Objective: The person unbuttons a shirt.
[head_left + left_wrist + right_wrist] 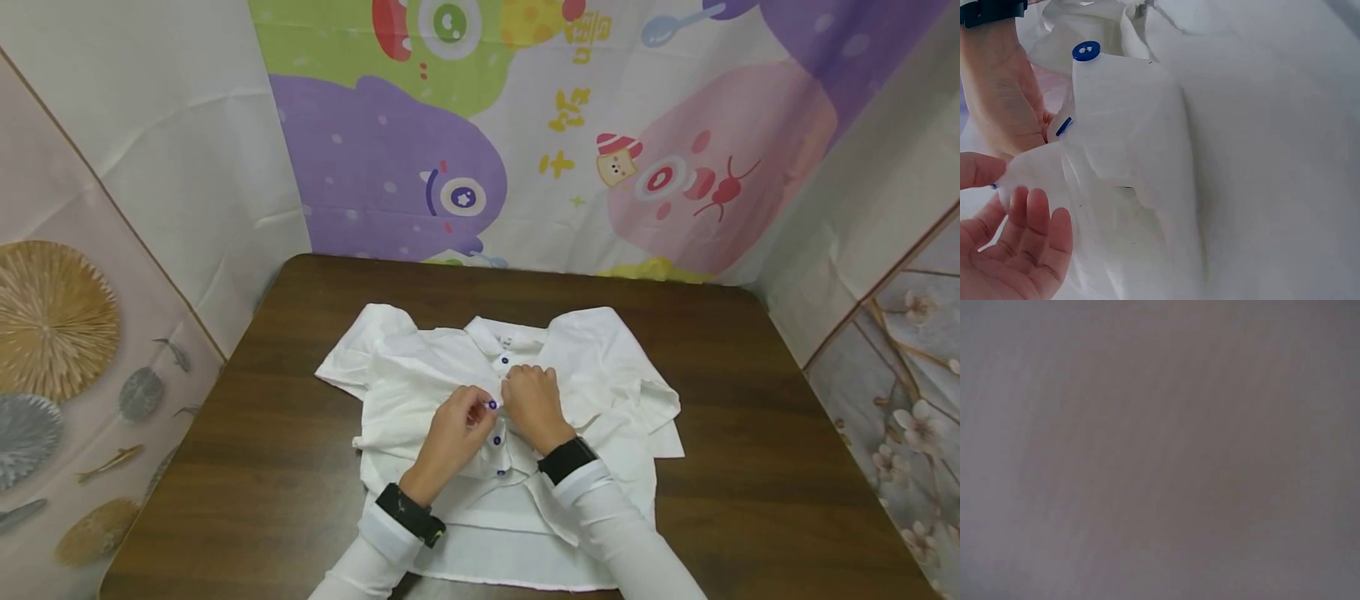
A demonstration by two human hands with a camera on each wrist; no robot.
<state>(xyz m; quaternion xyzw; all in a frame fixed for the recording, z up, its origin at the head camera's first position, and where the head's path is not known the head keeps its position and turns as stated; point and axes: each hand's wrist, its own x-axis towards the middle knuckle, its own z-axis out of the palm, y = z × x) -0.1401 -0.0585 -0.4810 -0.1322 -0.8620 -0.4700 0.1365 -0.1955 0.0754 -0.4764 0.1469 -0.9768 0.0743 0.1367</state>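
Note:
A white short-sleeved shirt point(420, 375) lies spread front up, its collar away from me. Blue buttons run down its front, among them an upper button point(505, 361) and a lower button point(497, 440). My left hand point(459, 423) pinches the front edge of the shirt beside a blue button point(492, 405). In the left wrist view the thumb and index finger of that left hand point(1019, 240) hold the cloth. My right hand point(534, 407) has its fingers bent down at the opposite front edge; its fingertips are hidden. The right wrist view is only a dim blur.
The shirt lies on a dark brown wooden table point(262, 433). Behind the far table edge hangs a cartoon-printed cloth point(405, 158). Patterned hangings point(97, 333) stand at the left and right sides. Each wrist wears a black band point(410, 514).

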